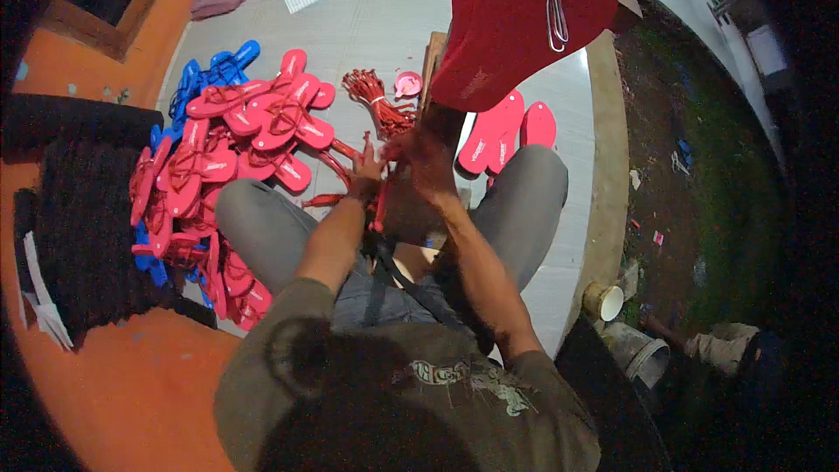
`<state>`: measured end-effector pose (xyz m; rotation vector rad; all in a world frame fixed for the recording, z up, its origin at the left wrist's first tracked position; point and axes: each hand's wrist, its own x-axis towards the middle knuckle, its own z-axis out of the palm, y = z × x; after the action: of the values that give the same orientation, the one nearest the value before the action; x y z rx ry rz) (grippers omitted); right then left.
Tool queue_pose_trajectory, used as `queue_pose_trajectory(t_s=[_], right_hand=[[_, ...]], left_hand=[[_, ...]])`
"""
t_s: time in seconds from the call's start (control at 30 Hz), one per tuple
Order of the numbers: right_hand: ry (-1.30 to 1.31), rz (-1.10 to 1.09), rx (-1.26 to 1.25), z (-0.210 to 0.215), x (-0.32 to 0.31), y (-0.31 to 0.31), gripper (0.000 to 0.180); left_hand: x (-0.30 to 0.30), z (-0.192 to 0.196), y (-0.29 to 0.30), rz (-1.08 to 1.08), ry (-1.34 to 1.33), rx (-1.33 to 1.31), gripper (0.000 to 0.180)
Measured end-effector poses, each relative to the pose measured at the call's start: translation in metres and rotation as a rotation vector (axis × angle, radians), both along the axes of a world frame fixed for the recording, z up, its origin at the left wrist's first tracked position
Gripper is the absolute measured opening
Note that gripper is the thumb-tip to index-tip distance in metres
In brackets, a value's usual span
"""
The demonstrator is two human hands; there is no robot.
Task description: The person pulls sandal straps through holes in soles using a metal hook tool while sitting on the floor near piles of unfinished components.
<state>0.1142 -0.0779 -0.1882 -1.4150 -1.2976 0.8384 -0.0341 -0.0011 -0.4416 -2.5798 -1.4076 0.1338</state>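
Red strap bundle [371, 92]. Left of bundle: strapped pink sandals [218, 166], heaped, apparently finished. Right: bare pink soles [509, 122], apparently outstanding. Below: left hand [370, 166], right hand [428, 170]; finger grips cannot be told.

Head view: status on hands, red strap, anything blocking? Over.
Left hand and right hand close together, grips unclear. Red strap just below them. Large red object blocks upper view partly.

Uneven light — pale floor [367, 13] bright, dark shadow across shirt [406, 345] (black, bowed rim)
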Motion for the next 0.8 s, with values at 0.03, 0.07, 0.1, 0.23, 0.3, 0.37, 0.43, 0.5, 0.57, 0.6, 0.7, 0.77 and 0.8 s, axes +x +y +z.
queue_pose_trajectory(t_s=[0.03,0.07,0.1,0.23,0.3,0.37,0.43,0.5,0.57,0.6,0.7,0.77,0.8], right_hand=[[0.003,-0.047,-0.017,0.006,-0.013,-0.005,0.021],[-0.003,-0.081,-0.063,-0.001,-0.002,-0.01,0.019],[-0.003,-0.119,-0.084,-0.005,0.013,-0.01,0.018],[0.054,-0.141,-0.003,-0.009,0.013,-0.007,0.017],[0.123,-0.145,-0.082,-0.001,0.012,-0.006,0.02],[0.11,-0.148,-0.193,0.018,0.012,-0.008,0.022],[-0.206,-0.169,-0.139,0.024,0.012,-0.011,0.024],[-0.289,-0.03,-0.239,0.035,0.015,-0.012,0.028],[-0.08,0.211,-0.483,0.057,0.034,-0.027,0.032],[-0.058,0.202,-0.423,0.05,0.025,-0.041,0.033],[0.04,0.111,-0.372,0.043,-0.003,-0.084,0.035],[0.066,0.163,-0.41,0.102,-0.006,-0.11,0.034],[0.03,0.276,-0.409,0.119,0.014,-0.136,0.033]], left_hand=[[-0.016,0.0,0.015,0.176,0.058,-0.231,0.047],[0.002,0.026,0.02,0.192,-0.055,-0.32,0.046],[0.016,0.06,0.026,0.212,-0.164,-0.401,0.045],[0.01,0.185,0.046,-0.126,-0.547,-0.628,0.043],[0.013,0.241,0.001,-0.278,-0.693,-0.893,0.042],[0.021,0.264,-0.042,-0.153,-0.973,-0.999,0.046],[0.021,0.274,-0.045,0.072,-1.038,-1.115,0.043],[0.002,0.234,-0.03,-0.022,-0.994,-0.839,0.036],[0.001,0.244,-0.024,-0.035,-0.753,-0.509,0.025],[0.002,0.248,-0.021,-0.043,-0.631,-0.344,0.02],[0.025,0.226,-0.012,-0.065,-0.5,-0.289,0.017],[-0.007,0.143,0.015,-0.072,-0.346,-0.166,0.021],[-0.015,0.155,0.021,0.227,-0.711,-0.365,0.024]])
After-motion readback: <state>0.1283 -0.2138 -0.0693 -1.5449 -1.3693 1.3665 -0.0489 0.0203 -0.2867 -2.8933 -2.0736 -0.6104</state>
